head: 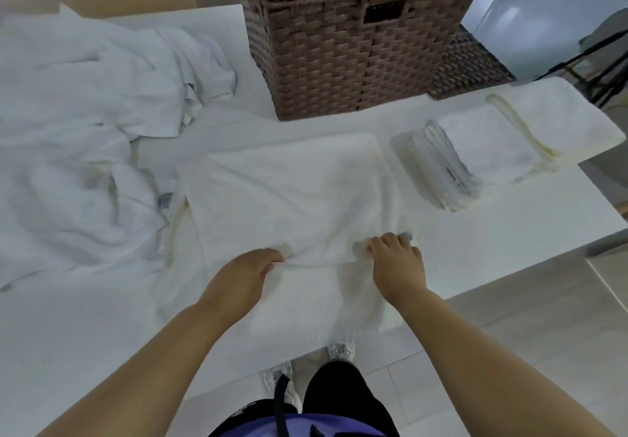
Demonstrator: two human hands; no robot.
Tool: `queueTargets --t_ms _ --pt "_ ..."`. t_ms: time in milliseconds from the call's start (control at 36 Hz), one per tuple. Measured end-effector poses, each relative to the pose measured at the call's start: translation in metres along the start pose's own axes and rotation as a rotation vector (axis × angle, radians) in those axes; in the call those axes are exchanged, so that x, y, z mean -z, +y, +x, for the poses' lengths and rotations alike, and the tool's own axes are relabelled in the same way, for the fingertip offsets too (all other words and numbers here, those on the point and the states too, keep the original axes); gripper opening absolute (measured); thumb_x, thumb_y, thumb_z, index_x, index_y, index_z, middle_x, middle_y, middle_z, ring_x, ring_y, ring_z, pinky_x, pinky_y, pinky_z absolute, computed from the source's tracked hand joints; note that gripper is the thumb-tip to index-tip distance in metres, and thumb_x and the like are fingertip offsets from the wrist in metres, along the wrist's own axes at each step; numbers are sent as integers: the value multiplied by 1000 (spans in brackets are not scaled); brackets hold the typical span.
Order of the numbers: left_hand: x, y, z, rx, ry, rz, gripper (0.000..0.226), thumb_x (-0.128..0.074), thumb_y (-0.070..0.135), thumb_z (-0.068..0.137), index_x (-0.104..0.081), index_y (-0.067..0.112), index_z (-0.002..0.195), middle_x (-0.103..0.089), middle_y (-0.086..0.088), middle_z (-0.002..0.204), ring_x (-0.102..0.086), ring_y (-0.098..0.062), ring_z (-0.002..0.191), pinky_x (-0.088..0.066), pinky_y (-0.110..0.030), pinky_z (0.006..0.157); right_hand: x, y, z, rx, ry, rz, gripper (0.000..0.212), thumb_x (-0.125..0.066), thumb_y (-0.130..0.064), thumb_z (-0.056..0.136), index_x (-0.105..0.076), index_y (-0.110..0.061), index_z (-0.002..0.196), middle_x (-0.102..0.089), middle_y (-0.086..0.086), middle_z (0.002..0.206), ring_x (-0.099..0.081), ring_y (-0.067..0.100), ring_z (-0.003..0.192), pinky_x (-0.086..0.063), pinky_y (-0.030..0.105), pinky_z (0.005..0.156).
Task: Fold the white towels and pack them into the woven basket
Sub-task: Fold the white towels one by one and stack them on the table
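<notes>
Two hands: left hand (246, 271) and right hand (396, 261) pinch the near folded edge of the white terry towel (292, 195), centre frame on the white counter (475, 249), below the brown woven basket (356, 62); fingers (382, 243) curled into cloth. Likely light, limp: hold corners or it sags.

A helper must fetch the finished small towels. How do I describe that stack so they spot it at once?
Find the woven basket at the back of the table. Right of the spread towel in front of it, beside a big cream folded towel, sits the stack. It alone shows many thin white layers, edges like pages.
</notes>
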State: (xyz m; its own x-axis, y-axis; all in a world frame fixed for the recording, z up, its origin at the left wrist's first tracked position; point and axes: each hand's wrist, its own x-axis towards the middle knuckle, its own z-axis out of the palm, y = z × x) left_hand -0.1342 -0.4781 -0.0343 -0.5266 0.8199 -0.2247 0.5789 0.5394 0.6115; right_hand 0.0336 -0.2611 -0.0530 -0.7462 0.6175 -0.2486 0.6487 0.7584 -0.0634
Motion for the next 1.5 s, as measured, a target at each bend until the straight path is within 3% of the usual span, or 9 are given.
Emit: queueTargets --t_ms 111,194,333,472,611,778,1111,1278,1500 --pt "35 -3 0 -3 60 77 31 -40 5 95 -49 35 98 -58 16 93 -55 -10 78 -45 -27 64 22 1 13 16 29 19 35 -41 0 86 -53 -20 112 -57 0 114 -50 22 104 -35 31 85" --pt "62 -2 6 68 112 119 38 -38 -4 88 -37 33 82 -54 6 78 -51 -17 67 -41 -30 57 42 3 25 64 45 29 23 -50 -12 92 -52 -16 114 -57 0 114 -50 21 105 -36 29 84" --pt "106 11 19 -78 186 98 44 -41 -21 72 -44 23 67 -47 8 71 -49 -20 69 -39 -28 65 72 -14 36 103 -71 236 44 -54 -30 92 -41 -17 132 -47 1 128 -49 21 114 -43 32 87" --pt "112 27 21 -153 191 108 33 -46 -19 78 -67 7 78 -62 0 89 -58 -19 86 -40 -18 77 63 -49 30 226 -91 144 61 -60 -50 84 -37 -18 130 -43 0 131 -46 21 118 -43 35 93" --pt "107 38 15 -205 218 63 39 -48 -14 84 -70 9 105 -66 2 108 -58 -12 100 -36 -9 88 48 -78 31 103 16 148 77 -60 -63 79 -31 -12 129 -37 5 127 -40 24 116 -43 36 92" --pt "113 49 6 -250 229 -1 42 -48 -12 87 -68 14 114 -56 20 104 -48 10 97 -32 1 86 37 -89 41 42 111 131 70 -56 -60 82 -31 -11 126 -34 6 124 -38 26 112 -41 35 86" --pt "130 36 3 -232 268 16 37 -57 -1 89 -64 17 120 -62 10 106 -58 -7 98 -41 -14 89 40 -61 51 12 225 218 28 -42 -1 85 -46 -12 111 -54 4 108 -54 24 95 -36 30 71" --pt "146 15 14 -134 178 90 51 -51 -13 82 -65 21 117 -59 14 114 -55 -7 107 -26 6 84 83 -28 54 61 229 208 26 -43 2 87 -50 -14 106 -60 4 103 -54 24 85 -38 29 63" --pt "231 48 45 -211 603 148 47 -45 -21 73 -73 15 84 -70 -6 100 -62 -28 96 -47 -33 87 203 -23 60 132 451 386 12 -47 -10 87 -43 -21 88 -57 -2 85 -54 17 75 -44 33 64"
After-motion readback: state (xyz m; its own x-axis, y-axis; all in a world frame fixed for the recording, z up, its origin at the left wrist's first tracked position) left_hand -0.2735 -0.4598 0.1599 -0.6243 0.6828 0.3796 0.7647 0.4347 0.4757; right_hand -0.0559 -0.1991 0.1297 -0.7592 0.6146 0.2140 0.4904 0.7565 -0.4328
